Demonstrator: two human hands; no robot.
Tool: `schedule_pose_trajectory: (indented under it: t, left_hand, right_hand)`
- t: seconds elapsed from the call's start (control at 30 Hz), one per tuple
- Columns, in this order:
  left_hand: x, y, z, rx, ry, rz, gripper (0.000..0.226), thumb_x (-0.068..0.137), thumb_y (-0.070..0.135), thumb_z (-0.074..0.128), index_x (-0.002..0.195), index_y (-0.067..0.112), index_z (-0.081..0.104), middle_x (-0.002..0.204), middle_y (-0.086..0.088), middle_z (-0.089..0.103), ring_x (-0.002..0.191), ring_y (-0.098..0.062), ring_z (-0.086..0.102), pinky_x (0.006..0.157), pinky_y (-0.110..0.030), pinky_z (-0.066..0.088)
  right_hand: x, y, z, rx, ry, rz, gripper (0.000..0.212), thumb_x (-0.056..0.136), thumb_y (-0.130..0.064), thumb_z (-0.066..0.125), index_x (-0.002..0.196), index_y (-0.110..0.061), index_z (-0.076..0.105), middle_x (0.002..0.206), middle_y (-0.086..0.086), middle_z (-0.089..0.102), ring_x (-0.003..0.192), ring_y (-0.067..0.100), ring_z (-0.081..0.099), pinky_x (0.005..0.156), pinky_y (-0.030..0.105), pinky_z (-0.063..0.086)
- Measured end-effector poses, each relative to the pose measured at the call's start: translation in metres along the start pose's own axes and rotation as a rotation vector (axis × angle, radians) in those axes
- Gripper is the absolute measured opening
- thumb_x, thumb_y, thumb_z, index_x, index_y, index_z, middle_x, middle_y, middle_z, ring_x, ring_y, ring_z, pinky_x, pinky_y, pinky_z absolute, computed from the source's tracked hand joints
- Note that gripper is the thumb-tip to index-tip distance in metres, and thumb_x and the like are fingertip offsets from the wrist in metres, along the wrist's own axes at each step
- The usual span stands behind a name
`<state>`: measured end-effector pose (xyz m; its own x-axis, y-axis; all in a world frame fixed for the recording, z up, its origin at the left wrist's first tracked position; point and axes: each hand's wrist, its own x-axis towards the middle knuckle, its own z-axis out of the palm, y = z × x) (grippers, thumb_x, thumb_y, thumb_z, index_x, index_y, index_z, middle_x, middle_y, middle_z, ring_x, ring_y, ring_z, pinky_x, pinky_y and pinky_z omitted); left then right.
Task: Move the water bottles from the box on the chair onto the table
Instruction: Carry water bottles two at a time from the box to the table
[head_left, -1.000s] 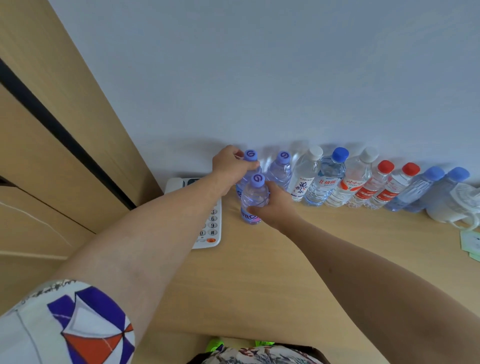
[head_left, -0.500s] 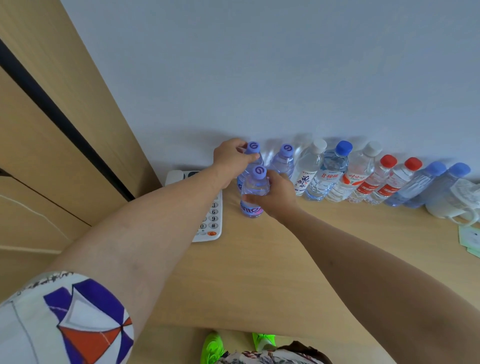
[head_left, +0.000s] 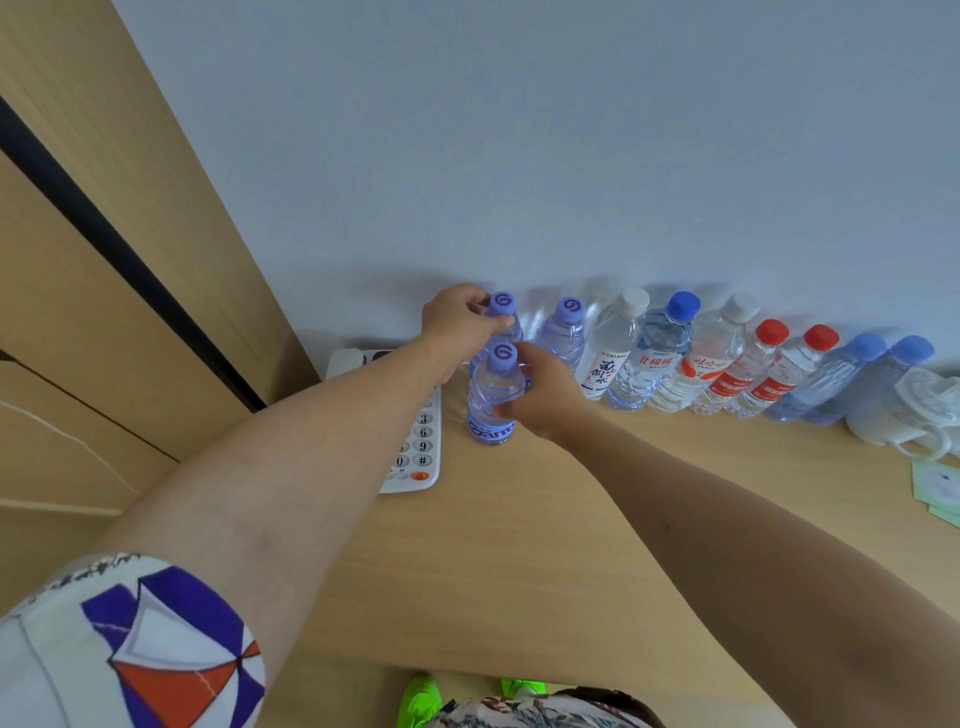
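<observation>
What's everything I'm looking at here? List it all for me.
Purple-cap bottles: three, clear with purple caps; one in front held by the right hand, one behind it held by the left, one to their right in the row.
White-cap bottles: two, clear, in the row by the wall.
Blue-cap bottles: three, one mid-row, two at the right end.
Red-cap bottles: two, red labels, right part of the row.
Phone: one, white, on the table left of the bottles.
White object: one, far right; cannot tell what.
Table: one, light wood.
Left hand: grips the back bottle.
Right hand: grips the front bottle.
</observation>
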<state>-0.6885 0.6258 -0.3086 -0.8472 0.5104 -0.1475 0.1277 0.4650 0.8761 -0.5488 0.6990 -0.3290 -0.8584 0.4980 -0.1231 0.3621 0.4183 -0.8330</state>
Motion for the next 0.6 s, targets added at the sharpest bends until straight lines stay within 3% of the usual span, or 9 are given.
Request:
schedule_pose_trajectory:
  t: [0.13, 0.33, 0.5, 0.6]
  left_hand:
    - [-0.002, 0.001, 0.000, 0.033, 0.009, 0.007, 0.025, 0.081, 0.026, 0.084, 0.098, 0.016, 0.069, 0.088, 0.007, 0.064, 0.078, -0.008, 0.058, 0.063, -0.015, 0.043]
    - [-0.002, 0.002, 0.001, 0.034, 0.001, 0.005, 0.023, 0.082, 0.025, 0.083, 0.096, 0.019, 0.066, 0.086, 0.011, 0.062, 0.074, -0.001, 0.056, 0.060, -0.012, 0.041]
    - [-0.007, 0.004, 0.000, 0.047, -0.006, 0.000, 0.023, 0.084, 0.026, 0.081, 0.098, 0.021, 0.063, 0.092, 0.008, 0.063, 0.080, -0.006, 0.058, 0.063, -0.015, 0.040]
    - [-0.013, 0.008, -0.005, 0.075, -0.033, -0.006, 0.034, 0.084, 0.028, 0.080, 0.114, 0.021, 0.064, 0.107, 0.003, 0.062, 0.094, -0.013, 0.059, 0.076, -0.020, 0.044]
  right_hand:
    - [0.001, 0.002, 0.009, -0.107, 0.079, 0.038, 0.071, 0.055, -0.028, 0.095, 0.118, -0.023, 0.062, 0.109, 0.002, 0.056, 0.091, 0.015, 0.057, 0.075, 0.027, 0.043]
    - [0.002, 0.006, 0.009, -0.069, 0.114, 0.053, 0.060, 0.057, -0.022, 0.093, 0.105, -0.017, 0.058, 0.098, 0.000, 0.065, 0.086, 0.017, 0.060, 0.060, 0.023, 0.039]
    - [0.001, 0.008, 0.007, -0.080, 0.100, 0.024, 0.058, 0.057, -0.021, 0.092, 0.104, -0.017, 0.058, 0.100, 0.002, 0.061, 0.087, 0.018, 0.057, 0.062, 0.022, 0.037]
    - [-0.002, 0.003, 0.004, -0.109, 0.081, 0.025, 0.069, 0.057, -0.025, 0.093, 0.116, -0.017, 0.058, 0.108, 0.003, 0.061, 0.096, 0.021, 0.060, 0.075, 0.033, 0.049]
